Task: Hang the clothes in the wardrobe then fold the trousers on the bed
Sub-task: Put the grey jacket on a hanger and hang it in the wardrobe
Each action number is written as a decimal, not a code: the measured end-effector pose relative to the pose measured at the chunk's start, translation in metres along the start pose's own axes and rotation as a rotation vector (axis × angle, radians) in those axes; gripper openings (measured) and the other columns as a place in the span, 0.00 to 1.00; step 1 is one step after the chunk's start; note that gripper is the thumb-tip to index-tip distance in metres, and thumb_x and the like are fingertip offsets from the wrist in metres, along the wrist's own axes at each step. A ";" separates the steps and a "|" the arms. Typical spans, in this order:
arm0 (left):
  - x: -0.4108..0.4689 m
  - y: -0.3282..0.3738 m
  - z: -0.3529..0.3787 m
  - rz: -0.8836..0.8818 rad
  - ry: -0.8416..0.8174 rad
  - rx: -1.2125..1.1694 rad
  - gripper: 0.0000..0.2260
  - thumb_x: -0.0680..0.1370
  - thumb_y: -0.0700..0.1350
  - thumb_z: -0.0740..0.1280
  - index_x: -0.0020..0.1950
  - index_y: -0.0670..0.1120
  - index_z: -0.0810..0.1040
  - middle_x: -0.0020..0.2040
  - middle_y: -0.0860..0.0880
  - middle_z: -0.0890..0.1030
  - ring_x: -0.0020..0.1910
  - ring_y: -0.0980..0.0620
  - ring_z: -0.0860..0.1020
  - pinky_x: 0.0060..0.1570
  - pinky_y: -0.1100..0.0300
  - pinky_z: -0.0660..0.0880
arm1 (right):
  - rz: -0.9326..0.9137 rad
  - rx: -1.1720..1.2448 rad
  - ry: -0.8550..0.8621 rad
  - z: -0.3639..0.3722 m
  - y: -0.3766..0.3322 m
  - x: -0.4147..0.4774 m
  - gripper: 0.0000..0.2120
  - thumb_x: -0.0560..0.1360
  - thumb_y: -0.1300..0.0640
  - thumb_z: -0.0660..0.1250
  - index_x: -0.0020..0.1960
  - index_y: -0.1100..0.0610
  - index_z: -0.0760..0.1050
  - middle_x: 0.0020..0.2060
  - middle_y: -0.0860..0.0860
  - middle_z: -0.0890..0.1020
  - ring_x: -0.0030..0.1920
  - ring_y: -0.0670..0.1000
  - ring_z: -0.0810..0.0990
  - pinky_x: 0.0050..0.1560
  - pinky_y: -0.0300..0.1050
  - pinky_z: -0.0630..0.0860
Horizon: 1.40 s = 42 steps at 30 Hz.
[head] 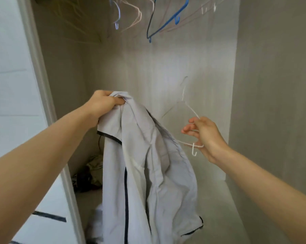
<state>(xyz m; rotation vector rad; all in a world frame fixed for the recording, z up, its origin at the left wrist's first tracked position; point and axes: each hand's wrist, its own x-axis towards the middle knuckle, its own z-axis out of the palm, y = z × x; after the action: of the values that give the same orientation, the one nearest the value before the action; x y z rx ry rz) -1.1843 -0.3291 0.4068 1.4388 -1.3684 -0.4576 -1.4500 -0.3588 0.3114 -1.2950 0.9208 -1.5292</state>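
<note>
A pale grey jacket [148, 173] with dark zip trim hangs in front of the open wardrobe. My left hand [104, 103] grips it by the collar at its top. Just right of the jacket, my right hand [203, 136] pinches the end of a thin white hanger [190, 110]. The hanger's other end reaches into the jacket's shoulder and is hidden by the cloth. Its hook points up towards the wardrobe's back wall.
Several empty hangers hang at the top, among them a blue one [168, 18] and pale pink ones [134, 16]. A dark heap of clothes [90, 175] lies on the wardrobe floor at the left. The white door frame [42, 95] stands left, a grey side wall [272, 85] right.
</note>
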 end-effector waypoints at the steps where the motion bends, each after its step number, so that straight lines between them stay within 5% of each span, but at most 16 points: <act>1: -0.005 -0.004 -0.002 -0.024 0.008 -0.012 0.04 0.76 0.40 0.69 0.49 0.46 0.82 0.47 0.48 0.84 0.43 0.51 0.81 0.43 0.60 0.78 | -0.028 0.050 -0.029 0.003 0.004 -0.010 0.09 0.82 0.59 0.56 0.46 0.53 0.71 0.32 0.49 0.81 0.46 0.54 0.82 0.46 0.51 0.71; 4: -0.016 -0.016 -0.010 -0.073 0.042 -0.041 0.04 0.77 0.38 0.68 0.47 0.46 0.81 0.43 0.49 0.83 0.40 0.53 0.80 0.37 0.61 0.75 | -0.084 0.100 -0.139 0.007 0.014 -0.035 0.06 0.80 0.63 0.62 0.46 0.53 0.71 0.36 0.50 0.83 0.52 0.55 0.82 0.52 0.55 0.75; 8: -0.021 -0.030 -0.021 -0.080 0.076 -0.019 0.04 0.77 0.38 0.68 0.48 0.45 0.81 0.44 0.48 0.82 0.41 0.52 0.80 0.38 0.61 0.75 | 0.123 -0.171 -0.242 0.020 0.028 -0.037 0.12 0.73 0.70 0.66 0.52 0.57 0.73 0.37 0.58 0.82 0.38 0.55 0.80 0.51 0.52 0.77; 10: -0.021 -0.038 -0.026 -0.070 0.074 0.036 0.03 0.77 0.39 0.68 0.49 0.44 0.80 0.44 0.48 0.81 0.41 0.53 0.79 0.37 0.61 0.74 | 0.209 -0.183 -0.221 0.031 0.035 -0.029 0.09 0.76 0.69 0.63 0.53 0.58 0.73 0.28 0.54 0.74 0.25 0.50 0.72 0.38 0.49 0.81; 12: -0.019 -0.048 -0.033 -0.048 0.048 0.151 0.07 0.76 0.40 0.69 0.53 0.41 0.80 0.48 0.45 0.82 0.44 0.50 0.79 0.41 0.57 0.77 | 0.216 -0.217 -0.183 0.040 0.041 -0.019 0.06 0.79 0.66 0.60 0.49 0.57 0.72 0.24 0.50 0.64 0.20 0.45 0.61 0.19 0.36 0.66; 13: -0.017 -0.053 -0.037 -0.034 0.026 0.231 0.09 0.76 0.41 0.70 0.54 0.39 0.80 0.50 0.43 0.82 0.46 0.48 0.80 0.46 0.53 0.79 | 0.202 -0.224 -0.176 0.043 0.045 -0.017 0.06 0.80 0.65 0.59 0.47 0.56 0.72 0.23 0.49 0.62 0.19 0.45 0.58 0.18 0.33 0.58; 16: -0.011 -0.066 -0.049 0.006 -0.082 0.419 0.10 0.74 0.44 0.73 0.52 0.41 0.81 0.49 0.43 0.82 0.50 0.44 0.80 0.55 0.48 0.78 | 0.111 -0.176 -0.195 0.046 0.055 -0.020 0.05 0.81 0.63 0.62 0.46 0.56 0.72 0.21 0.49 0.60 0.19 0.45 0.55 0.20 0.32 0.54; 22: 0.007 -0.085 -0.048 0.064 -0.215 0.549 0.13 0.72 0.51 0.76 0.49 0.43 0.82 0.48 0.44 0.83 0.49 0.46 0.80 0.53 0.49 0.76 | -0.017 -0.178 -0.212 0.061 0.044 -0.024 0.08 0.77 0.68 0.64 0.53 0.57 0.73 0.21 0.51 0.70 0.19 0.48 0.65 0.21 0.39 0.67; 28: 0.026 -0.104 -0.039 0.144 -0.163 0.621 0.14 0.75 0.51 0.73 0.50 0.40 0.81 0.48 0.42 0.82 0.48 0.44 0.78 0.47 0.53 0.73 | -0.076 -0.286 -0.120 0.077 0.044 -0.011 0.06 0.79 0.60 0.64 0.46 0.54 0.79 0.24 0.51 0.64 0.19 0.45 0.60 0.20 0.33 0.56; 33: 0.043 -0.118 -0.040 0.145 -0.079 0.682 0.15 0.75 0.52 0.72 0.45 0.40 0.80 0.41 0.43 0.80 0.42 0.46 0.76 0.39 0.56 0.69 | -0.006 -0.053 -0.165 0.068 0.031 -0.018 0.09 0.82 0.61 0.60 0.59 0.60 0.75 0.21 0.45 0.59 0.20 0.44 0.54 0.23 0.32 0.51; 39: 0.062 -0.134 -0.039 0.163 -0.088 0.769 0.11 0.73 0.55 0.74 0.39 0.49 0.78 0.38 0.47 0.78 0.44 0.44 0.77 0.42 0.53 0.72 | -0.034 -0.023 -0.196 0.060 0.021 -0.029 0.11 0.82 0.62 0.58 0.53 0.62 0.79 0.22 0.46 0.58 0.20 0.44 0.53 0.25 0.32 0.50; 42: 0.067 -0.140 -0.035 0.188 -0.074 0.829 0.12 0.74 0.55 0.73 0.43 0.48 0.80 0.40 0.46 0.79 0.44 0.43 0.77 0.41 0.53 0.72 | -0.037 -0.055 -0.179 0.057 0.022 -0.029 0.10 0.82 0.62 0.59 0.53 0.62 0.79 0.21 0.45 0.59 0.20 0.44 0.53 0.24 0.31 0.50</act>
<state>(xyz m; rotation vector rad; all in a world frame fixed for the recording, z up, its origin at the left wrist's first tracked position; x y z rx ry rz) -1.0688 -0.4024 0.3262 1.9215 -1.8435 0.2252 -1.3884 -0.3374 0.2913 -1.4696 0.8329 -1.3980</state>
